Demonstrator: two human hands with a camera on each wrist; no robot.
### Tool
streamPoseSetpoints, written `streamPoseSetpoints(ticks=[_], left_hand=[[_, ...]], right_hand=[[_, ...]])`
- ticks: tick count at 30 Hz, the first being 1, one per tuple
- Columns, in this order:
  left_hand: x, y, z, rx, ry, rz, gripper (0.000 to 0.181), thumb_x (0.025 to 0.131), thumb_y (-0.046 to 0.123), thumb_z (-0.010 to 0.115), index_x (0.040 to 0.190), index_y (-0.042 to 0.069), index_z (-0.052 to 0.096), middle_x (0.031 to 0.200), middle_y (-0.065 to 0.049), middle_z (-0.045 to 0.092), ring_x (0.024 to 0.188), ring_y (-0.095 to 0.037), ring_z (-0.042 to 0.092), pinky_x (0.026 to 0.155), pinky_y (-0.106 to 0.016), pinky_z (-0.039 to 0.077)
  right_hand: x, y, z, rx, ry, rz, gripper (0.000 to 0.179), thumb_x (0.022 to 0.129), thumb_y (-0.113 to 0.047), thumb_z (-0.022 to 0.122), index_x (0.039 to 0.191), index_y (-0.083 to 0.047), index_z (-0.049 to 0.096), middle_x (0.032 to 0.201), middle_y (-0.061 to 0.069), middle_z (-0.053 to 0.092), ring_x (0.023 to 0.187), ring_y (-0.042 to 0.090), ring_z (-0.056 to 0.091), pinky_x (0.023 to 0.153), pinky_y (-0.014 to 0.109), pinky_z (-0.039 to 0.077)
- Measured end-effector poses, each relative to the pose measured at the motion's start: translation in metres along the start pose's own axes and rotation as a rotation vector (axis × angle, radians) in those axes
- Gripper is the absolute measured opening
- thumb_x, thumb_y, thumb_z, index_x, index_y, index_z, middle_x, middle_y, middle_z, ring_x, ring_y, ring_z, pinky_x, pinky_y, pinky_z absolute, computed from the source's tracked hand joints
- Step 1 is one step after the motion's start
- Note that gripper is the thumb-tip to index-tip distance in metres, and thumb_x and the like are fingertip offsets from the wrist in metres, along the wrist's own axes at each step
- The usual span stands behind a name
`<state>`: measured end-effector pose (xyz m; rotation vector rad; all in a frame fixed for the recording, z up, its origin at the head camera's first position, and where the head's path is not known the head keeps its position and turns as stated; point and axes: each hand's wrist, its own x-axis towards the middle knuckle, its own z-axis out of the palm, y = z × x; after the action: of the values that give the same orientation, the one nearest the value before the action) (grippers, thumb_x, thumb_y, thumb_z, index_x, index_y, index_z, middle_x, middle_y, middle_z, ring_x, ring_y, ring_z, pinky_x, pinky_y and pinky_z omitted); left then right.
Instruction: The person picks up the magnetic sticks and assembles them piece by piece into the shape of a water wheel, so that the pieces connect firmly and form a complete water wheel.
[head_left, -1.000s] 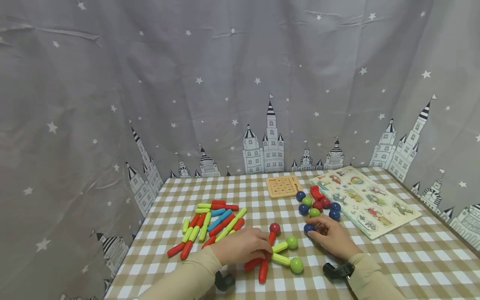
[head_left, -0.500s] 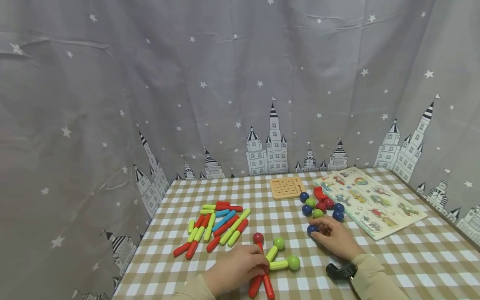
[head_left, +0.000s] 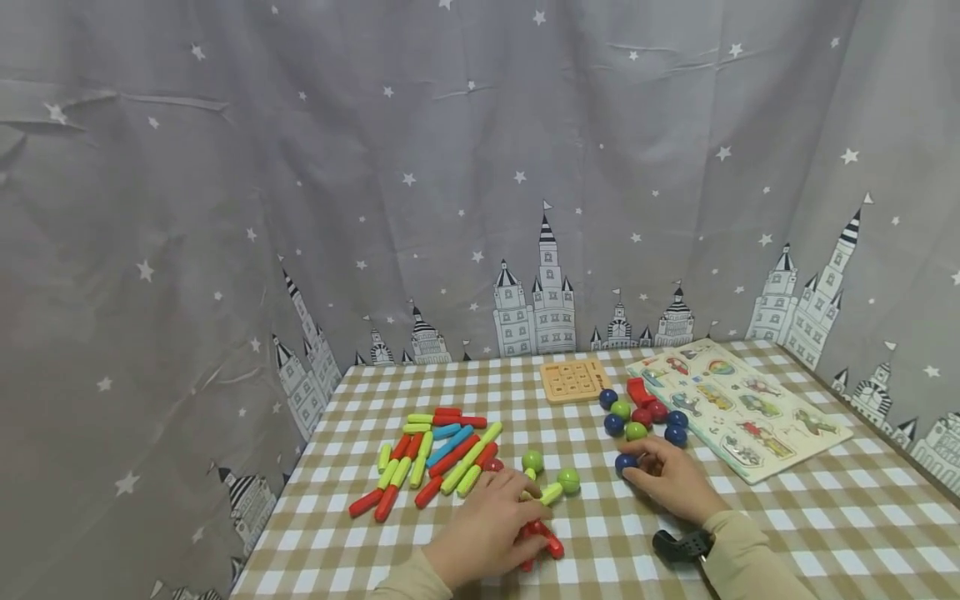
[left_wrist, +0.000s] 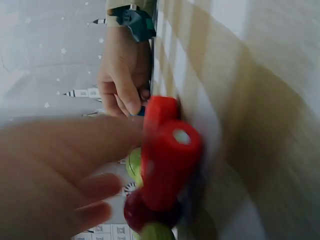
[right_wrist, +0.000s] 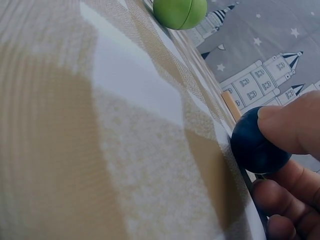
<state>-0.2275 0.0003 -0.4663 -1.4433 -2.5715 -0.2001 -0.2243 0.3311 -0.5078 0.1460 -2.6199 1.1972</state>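
Note:
My left hand [head_left: 487, 525] holds a magnetic stick-and-ball figure [head_left: 553, 494] from above, fingers covering its middle. Red sticks [head_left: 551, 542] poke out on the near side, while green balls [head_left: 567, 480] tip its yellow-green sticks at the far side. A red ball [head_left: 493, 465] partly shows behind the knuckles. In the left wrist view, two red sticks [left_wrist: 172, 155] meet a dark red ball [left_wrist: 147, 212]. To the right, my right hand [head_left: 671, 479] pinches a dark blue ball [head_left: 624, 465]; in the right wrist view the thumb presses that blue ball [right_wrist: 255, 142].
Loose red, yellow-green and blue sticks [head_left: 450, 458] lie left of centre. Several blue, green and red balls [head_left: 636, 431] sit beyond the right hand, near a red block [head_left: 639, 392]. A wooden number puzzle [head_left: 573, 381] and a picture puzzle board [head_left: 742, 408] lie farther back.
The left hand has turned the figure counterclockwise, so its green balls swing away and to the left. The right hand stays in place, still pinching the blue ball.

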Motion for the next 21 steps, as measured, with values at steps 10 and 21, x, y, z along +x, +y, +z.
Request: streamPoseSetpoints(ticks=[10, 21], left_hand=[[0.019, 0.007, -0.001, 0.034, -0.107, 0.123, 0.011, 0.088, 0.041, 0.080, 0.099, 0.041, 0.078, 0.118, 0.013, 0.063, 0.116, -0.008, 0.049, 0.093, -0.031, 0.044], [0.023, -0.016, 0.003, -0.167, -0.101, 0.141, 0.016, 0.096, 0.039, 0.071, 0.111, 0.036, 0.075, 0.107, 0.030, 0.068, 0.123, -0.005, 0.054, 0.104, -0.034, 0.043]], right_hand=[[-0.011, -0.009, -0.001, 0.063, -0.239, -0.034, 0.027, 0.085, -0.023, 0.084, 0.107, -0.015, 0.071, 0.090, -0.002, 0.065, 0.074, 0.008, 0.059, 0.063, 0.024, 0.049], [-0.022, -0.049, 0.009, 0.436, -0.664, -0.166, 0.023, 0.089, -0.010, 0.078, 0.110, -0.005, 0.069, 0.095, 0.001, 0.071, 0.078, 0.005, 0.064, 0.067, 0.020, 0.055]])
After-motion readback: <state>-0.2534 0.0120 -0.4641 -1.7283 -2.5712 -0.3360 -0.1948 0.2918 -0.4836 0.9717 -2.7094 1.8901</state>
